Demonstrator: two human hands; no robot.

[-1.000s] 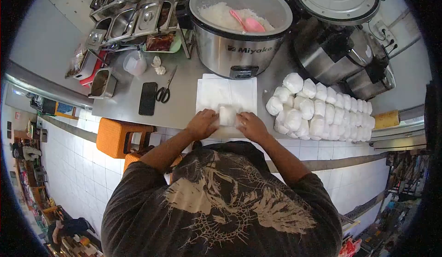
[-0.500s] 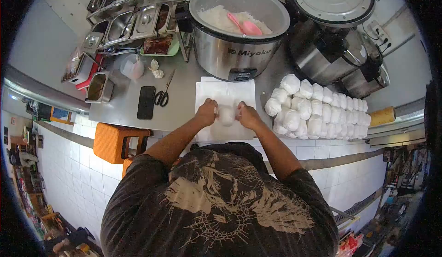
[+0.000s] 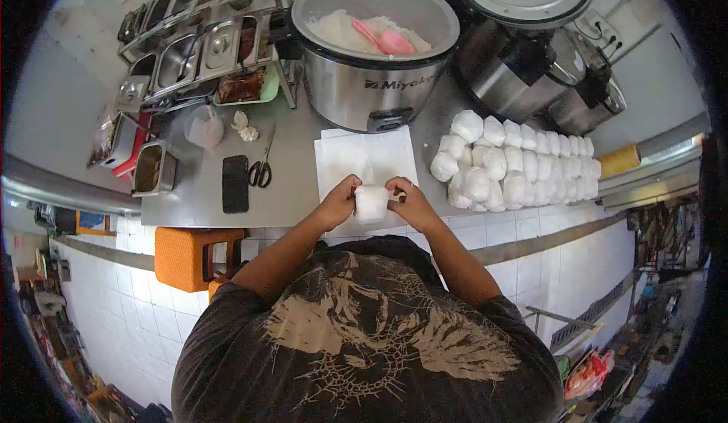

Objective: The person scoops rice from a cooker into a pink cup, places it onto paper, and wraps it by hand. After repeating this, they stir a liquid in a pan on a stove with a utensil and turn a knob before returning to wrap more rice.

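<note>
A white paper-wrapped rice packet (image 3: 371,206) is held up between my two hands near the table's front edge. My left hand (image 3: 338,205) pinches its left side, fingers bent against the paper. On the opposite side my right hand (image 3: 413,206) has thumb and fingers closed on the wrapping. White paper sheets (image 3: 390,154) lie flat just beyond the hands. A large stack of similar white packets (image 3: 519,167) stands to the right. Cooked rice (image 3: 334,30) with a pink scoop (image 3: 396,43) fills part of the open rice cooker (image 3: 341,93) behind the paper.
Left of the paper lie scissors (image 3: 262,167) and a black phone (image 3: 235,184). A metal container (image 3: 155,169) and a rack of metal food trays (image 3: 178,61) stand further left. More large cookers (image 3: 500,70) occupy the back right. An orange stool (image 3: 182,258) is below the table.
Both hands have brought the packet up off the paper sheets and closer to my body. Its wrapping now looks folded more tightly around it. The camera view has shifted slightly.
</note>
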